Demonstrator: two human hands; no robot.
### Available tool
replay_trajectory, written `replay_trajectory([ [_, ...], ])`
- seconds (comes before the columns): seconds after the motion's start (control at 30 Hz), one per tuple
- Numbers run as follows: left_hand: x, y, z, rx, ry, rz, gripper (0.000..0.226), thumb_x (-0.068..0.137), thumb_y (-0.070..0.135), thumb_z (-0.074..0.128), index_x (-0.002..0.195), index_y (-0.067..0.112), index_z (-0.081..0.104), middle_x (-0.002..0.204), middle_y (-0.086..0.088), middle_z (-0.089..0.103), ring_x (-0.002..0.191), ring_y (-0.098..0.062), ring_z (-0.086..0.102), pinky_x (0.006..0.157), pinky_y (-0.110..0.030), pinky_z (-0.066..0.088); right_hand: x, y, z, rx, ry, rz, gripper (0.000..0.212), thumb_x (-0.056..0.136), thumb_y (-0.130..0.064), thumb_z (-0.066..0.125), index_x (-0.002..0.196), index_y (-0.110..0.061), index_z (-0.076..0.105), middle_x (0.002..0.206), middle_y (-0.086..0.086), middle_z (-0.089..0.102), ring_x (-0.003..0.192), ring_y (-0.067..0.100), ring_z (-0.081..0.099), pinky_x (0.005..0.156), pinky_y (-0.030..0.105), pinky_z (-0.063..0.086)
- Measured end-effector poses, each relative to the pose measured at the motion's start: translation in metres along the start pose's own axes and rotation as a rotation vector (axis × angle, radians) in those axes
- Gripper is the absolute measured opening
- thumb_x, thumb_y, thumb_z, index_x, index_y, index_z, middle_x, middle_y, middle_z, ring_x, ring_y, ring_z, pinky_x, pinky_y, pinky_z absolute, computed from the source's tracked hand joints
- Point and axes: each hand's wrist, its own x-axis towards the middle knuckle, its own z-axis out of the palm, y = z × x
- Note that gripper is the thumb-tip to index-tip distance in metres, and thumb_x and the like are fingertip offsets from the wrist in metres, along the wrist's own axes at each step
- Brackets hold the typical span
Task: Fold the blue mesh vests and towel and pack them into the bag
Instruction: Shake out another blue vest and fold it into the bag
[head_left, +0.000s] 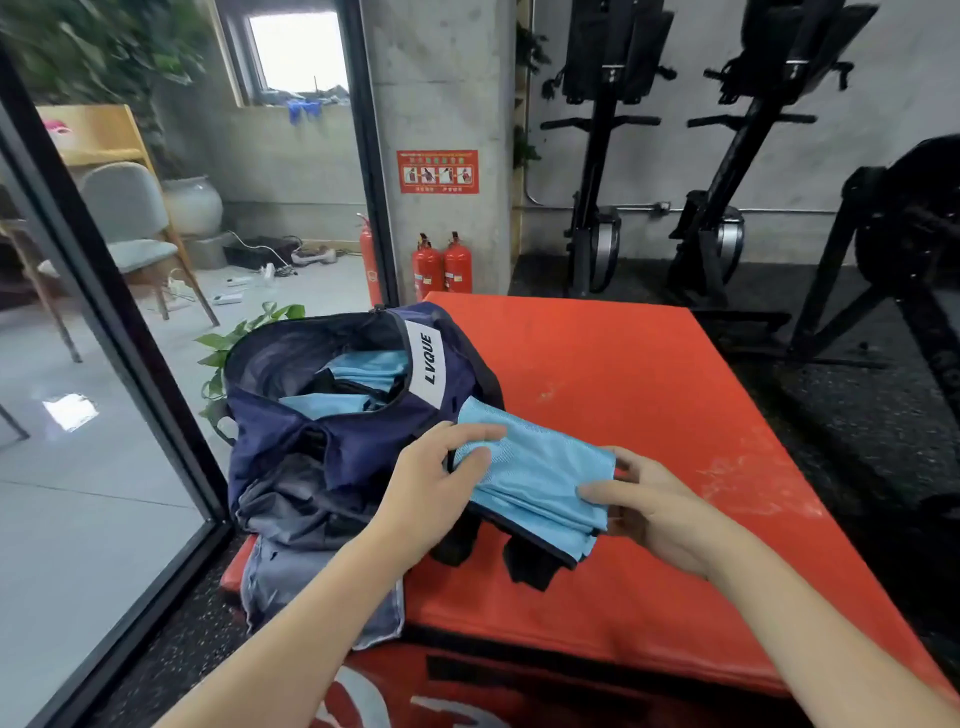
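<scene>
Folded blue mesh vest (540, 467) gripped at both ends by left hand (441, 483) and right hand (649, 509), held just beside open navy bag (322, 415) on red padded box (649, 415), more blue fabric (363, 371) seen inside bag

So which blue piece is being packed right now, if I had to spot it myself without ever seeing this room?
Find the big red padded block in the middle, with the open navy bag marked LVQUE on its left side. Just right of the bag, the left hand and right hand hold a folded light-blue mesh vest. Unlike the blue pieces already inside the bag, it is still outside, held above the block.
</scene>
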Motion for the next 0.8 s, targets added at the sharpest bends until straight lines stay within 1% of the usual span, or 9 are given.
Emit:
replay_trajectory([
  [0.1, -0.011, -0.001, -0.025, 0.004, 0.029, -0.005, 0.046, 0.089, 0.006, 0.057, 0.112, 0.044, 0.068, 0.110, 0.009, 0.065, 0.068, -0.022, 0.047, 0.070, -0.025, 0.046, 0.006, -0.006, 0.033, 0.059, 0.158, -0.130, 0.056, 0.076, -0.010, 0.084, 0.122, -0.013, 0.053, 0.096, 0.011, 0.073, 0.076, 0.025, 0.069, 0.058, 0.035, 0.056],
  [0.2, -0.017, -0.011, -0.045, 0.008, 0.115, -0.015, 0.051, 0.089, 0.004, 0.056, 0.113, 0.048, 0.065, 0.115, 0.008, 0.064, 0.078, -0.019, 0.053, 0.074, -0.014, 0.043, 0.019, -0.011, 0.065, -0.126, 0.347, -0.272, 0.041, 0.083, -0.021, 0.079, 0.106, -0.028, 0.046, 0.084, 0.005, 0.063, 0.066, 0.015, 0.064, 0.055, 0.042, 0.058],
  [0.27, -0.019, -0.017, -0.060, 0.008, 0.228, -0.008, 0.050, 0.089, 0.003, 0.058, 0.109, 0.048, 0.067, 0.113, 0.007, 0.066, 0.088, -0.015, 0.056, 0.077, -0.010, 0.041, 0.028, -0.019, 0.088, -0.262, 0.379, -0.398, 0.035, 0.083, -0.024, 0.078, 0.092, -0.026, 0.045, 0.079, 0.000, 0.055, 0.066, 0.012, 0.055, 0.063, 0.044, 0.057],
  [0.33, -0.018, -0.021, -0.080, -0.013, 0.345, -0.006, 0.045, 0.089, 0.005, 0.061, 0.102, 0.047, 0.071, 0.110, 0.009, 0.068, 0.076, -0.010, 0.056, 0.069, -0.011, 0.043, 0.037, -0.035, 0.113, -0.345, 0.386, -0.520, 0.031, 0.085, -0.018, 0.075, 0.083, -0.017, 0.044, 0.071, -0.006, 0.047, 0.062, 0.006, 0.043, 0.062, 0.028, 0.046],
  [0.43, -0.010, -0.027, -0.120, -0.027, 0.459, -0.039, 0.032, 0.091, 0.013, 0.065, 0.092, 0.043, 0.075, 0.104, 0.013, 0.070, 0.073, -0.015, 0.059, 0.069, -0.025, 0.049, 0.054, -0.062, 0.153, -0.427, 0.319, -0.626, 0.032, 0.089, -0.008, 0.069, 0.073, -0.016, 0.042, 0.062, -0.008, 0.042, 0.058, 0.008, 0.036, 0.056, 0.023, 0.031],
  [0.5, 0.003, -0.026, -0.149, 0.026, 0.479, -0.075, 0.024, 0.091, 0.017, 0.066, 0.091, 0.039, 0.076, 0.091, 0.018, 0.071, 0.066, -0.009, 0.059, 0.066, -0.019, 0.047, 0.071, -0.075, 0.175, -0.442, 0.277, -0.613, 0.028, 0.091, -0.003, 0.064, 0.072, -0.016, 0.048, 0.059, -0.013, 0.049, 0.056, 0.006, 0.041, 0.056, 0.020, 0.033],
  [0.6, 0.033, -0.023, -0.186, 0.165, 0.464, -0.142, 0.017, 0.092, 0.023, 0.065, 0.092, 0.036, 0.076, 0.080, 0.019, 0.064, 0.052, 0.002, 0.050, 0.058, -0.011, 0.036, 0.099, -0.088, 0.205, -0.439, 0.254, -0.527, 0.025, 0.094, 0.000, 0.055, 0.085, -0.019, 0.069, 0.080, -0.004, 0.066, 0.058, 0.007, 0.054, 0.055, 0.018, 0.039],
  [0.7, 0.066, -0.028, -0.210, 0.296, 0.373, -0.207, 0.019, 0.093, 0.025, 0.059, 0.097, 0.033, 0.076, 0.064, 0.014, 0.060, 0.039, -0.004, 0.043, 0.042, -0.014, 0.031, 0.134, -0.095, 0.232, -0.350, 0.272, -0.341, 0.022, 0.093, -0.007, 0.050, 0.090, -0.007, 0.072, 0.074, 0.000, 0.056, 0.056, 0.012, 0.045, 0.056, 0.024, 0.035],
  [0.8, 0.098, -0.040, -0.221, 0.428, 0.223, -0.278, 0.026, 0.094, 0.027, 0.054, 0.112, 0.028, 0.072, 0.099, 0.008, 0.067, 0.067, -0.010, 0.060, 0.054, -0.015, 0.040, 0.166, -0.097, 0.251, -0.256, 0.256, -0.132, 0.022, 0.092, -0.009, 0.050, 0.071, -0.010, 0.056, 0.072, 0.002, 0.050, 0.068, 0.022, 0.046, 0.064, 0.032, 0.037],
])
